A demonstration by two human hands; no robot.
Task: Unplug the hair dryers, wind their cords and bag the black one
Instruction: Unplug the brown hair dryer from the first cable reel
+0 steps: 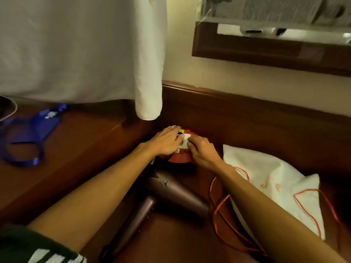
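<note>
Red socket reel [180, 158] at desk [57, 168] back: both hands on its white plug [185, 141].
L hand [165, 143] flat, bracing reel; R hand [201, 150] fingers pinch plug to pull it; dark dryer [171, 190] lies just in front of reel, white bag [266, 179] to reel's right.

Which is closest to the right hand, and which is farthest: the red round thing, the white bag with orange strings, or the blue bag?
From the right hand, in the head view:
1. The red round thing, directly under the fingers, touching.
2. The white bag, just to the right of the wrist.
3. The blue bag, far off on the left, on the raised wooden ledge.
</note>
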